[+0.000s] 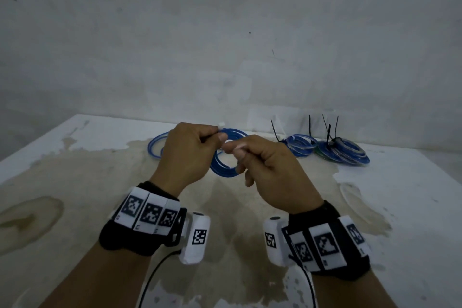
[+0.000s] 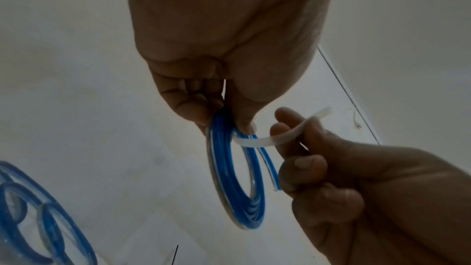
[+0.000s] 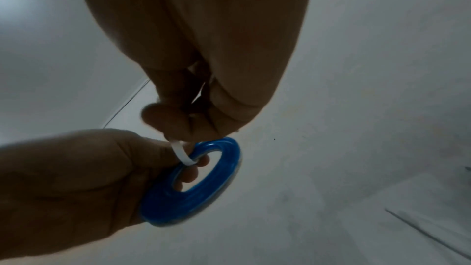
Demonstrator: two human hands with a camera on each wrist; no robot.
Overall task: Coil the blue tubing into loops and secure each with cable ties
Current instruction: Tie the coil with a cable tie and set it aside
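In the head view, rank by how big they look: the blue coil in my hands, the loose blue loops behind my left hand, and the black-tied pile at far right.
1. Black-tied pile.
2. Loose blue loops and the blue coil in hand: unsure, hands hide parts of both.

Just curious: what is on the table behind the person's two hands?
Behind the left hand and right hand another loose blue tubing coil lies on the table. Only its left arc shows; the hands and held coil cover the rest.
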